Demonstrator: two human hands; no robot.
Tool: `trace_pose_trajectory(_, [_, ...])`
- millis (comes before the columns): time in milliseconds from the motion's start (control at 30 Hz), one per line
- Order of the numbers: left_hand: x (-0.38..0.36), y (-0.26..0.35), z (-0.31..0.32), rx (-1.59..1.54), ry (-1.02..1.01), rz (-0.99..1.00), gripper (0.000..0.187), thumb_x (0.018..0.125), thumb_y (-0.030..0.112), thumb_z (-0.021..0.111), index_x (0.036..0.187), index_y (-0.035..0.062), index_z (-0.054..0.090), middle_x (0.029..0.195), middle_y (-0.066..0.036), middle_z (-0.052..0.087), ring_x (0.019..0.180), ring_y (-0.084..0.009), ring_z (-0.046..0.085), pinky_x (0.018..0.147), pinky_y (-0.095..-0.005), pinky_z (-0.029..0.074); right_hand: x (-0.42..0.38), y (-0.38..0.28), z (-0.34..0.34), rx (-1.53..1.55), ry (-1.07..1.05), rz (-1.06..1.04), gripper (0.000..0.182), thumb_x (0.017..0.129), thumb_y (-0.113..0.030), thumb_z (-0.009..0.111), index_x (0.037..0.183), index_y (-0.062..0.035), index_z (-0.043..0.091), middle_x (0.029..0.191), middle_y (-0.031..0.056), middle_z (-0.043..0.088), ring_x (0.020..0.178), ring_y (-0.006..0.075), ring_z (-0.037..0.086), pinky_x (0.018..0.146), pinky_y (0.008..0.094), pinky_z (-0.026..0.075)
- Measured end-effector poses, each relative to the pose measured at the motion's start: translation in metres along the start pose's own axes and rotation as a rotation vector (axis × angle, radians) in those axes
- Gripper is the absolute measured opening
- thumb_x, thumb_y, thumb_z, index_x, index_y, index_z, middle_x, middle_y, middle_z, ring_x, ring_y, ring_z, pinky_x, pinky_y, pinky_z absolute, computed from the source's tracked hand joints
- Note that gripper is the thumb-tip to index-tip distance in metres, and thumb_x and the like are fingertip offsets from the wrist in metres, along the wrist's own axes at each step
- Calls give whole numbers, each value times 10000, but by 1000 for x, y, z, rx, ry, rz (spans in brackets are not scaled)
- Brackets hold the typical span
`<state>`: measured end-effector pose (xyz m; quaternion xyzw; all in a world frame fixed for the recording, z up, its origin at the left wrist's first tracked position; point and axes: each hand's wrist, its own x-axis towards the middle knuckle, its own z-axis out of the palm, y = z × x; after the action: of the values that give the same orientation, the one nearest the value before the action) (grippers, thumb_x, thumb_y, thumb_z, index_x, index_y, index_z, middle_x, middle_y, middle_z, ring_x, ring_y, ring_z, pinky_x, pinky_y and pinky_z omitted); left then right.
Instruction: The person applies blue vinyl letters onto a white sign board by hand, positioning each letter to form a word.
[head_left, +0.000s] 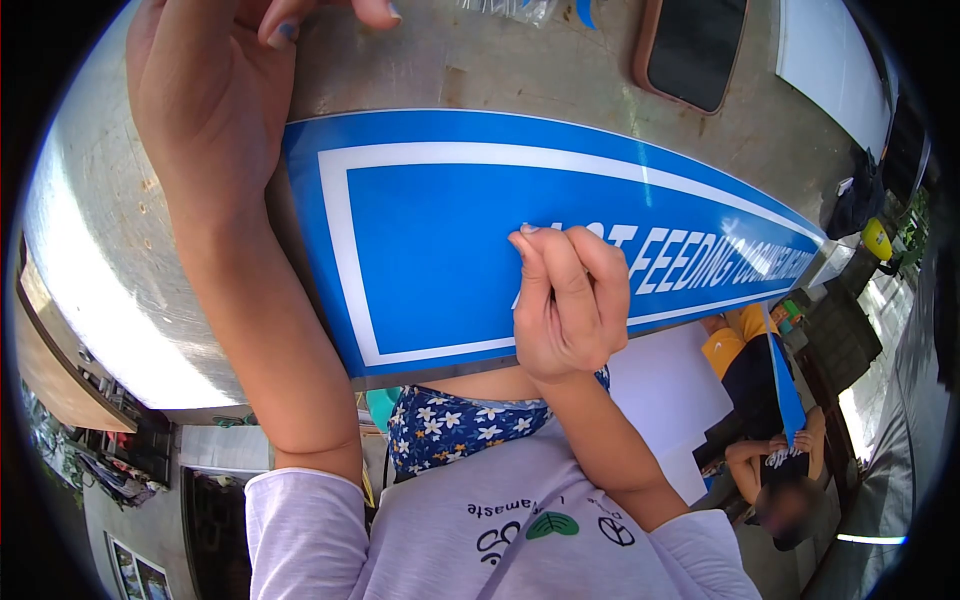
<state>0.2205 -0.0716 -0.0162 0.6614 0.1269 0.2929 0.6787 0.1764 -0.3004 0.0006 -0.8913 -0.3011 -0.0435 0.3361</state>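
Note:
A long blue sign sheet point(430, 240) with a white border and white lettering lies across the metal surface. My right hand point(575, 295) is over its lettering, with thumb and fingertips pinched together; whatever is between them is too small to tell. At the upper left, my left hand point(225, 85) is beyond the sheet's left end, its fingers partly cut off by the frame. Two of its fingertips show, curled and apart, with nothing visible between them.
A phone point(697, 50) lies on the metal surface point(400, 75) beyond the sheet. Clear plastic point(510, 10) is at the top edge. White sheets point(665, 385) hang below the near edge. Another person point(780, 470) is at the lower right, beside a blue piece point(788, 390).

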Motion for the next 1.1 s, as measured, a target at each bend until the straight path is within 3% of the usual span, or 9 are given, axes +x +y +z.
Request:
trace_pose_trajectory(67, [2,4,2,70,-60,74,414,957,296,434,1124,-80,470,768,-65,536,419,-5,396,438,-165,504,1,1,2,8,5,2,330,641,26,804,944,39,673,834,94,558,672,207,523,535,291,423])
trace_pose_trajectory(133, [0,12,9,0,66,-100,412,959,295,435,1128,-79,468,764,-62,536,420,-1,397,434,-161,501,0,1,5,0,28,19,307,656,18,796,934,38,668,841,100,562,673,209,524,531,291,415])
trace_pose_trajectory(367, [2,12,7,-44,34,-103,405,960,291,439,1129,-75,472,769,-57,541,424,6,398,441,-159,503,-2,0,1,11,-43,53,207,698,-6,782,871,8,667,838,91,553,661,192,512,526,281,399])
trace_pose_trajectory(467, [1,20,14,-78,52,-114,409,955,295,443,1125,-75,479,766,-57,542,422,4,399,445,-163,506,-4,0,-1,104,37,150,201,700,-13,789,865,-17,673,836,75,551,657,181,511,523,276,398])
trace_pose_trajectory(867, [0,5,3,-81,20,-36,405,945,287,452,1119,-77,500,765,-55,548,433,1,394,446,-163,499,1,-2,3,27,28,140,199,696,4,789,856,-30,676,844,62,561,646,152,513,502,252,409])
trace_pose_trajectory(1067, [1,12,2,-148,59,-117,363,942,269,490,1089,-59,535,756,-48,557,445,1,385,447,-168,497,6,-6,7,63,-15,177,157,766,59,699,880,-21,626,879,63,550,654,118,471,540,227,394])
trace_pose_trajectory(1100, [2,16,0,-221,29,-171,347,939,258,501,1081,-56,542,751,-45,557,445,2,385,453,-170,499,7,-5,8,16,-43,148,148,776,44,685,890,-14,611,877,76,540,701,167,501,580,268,419])
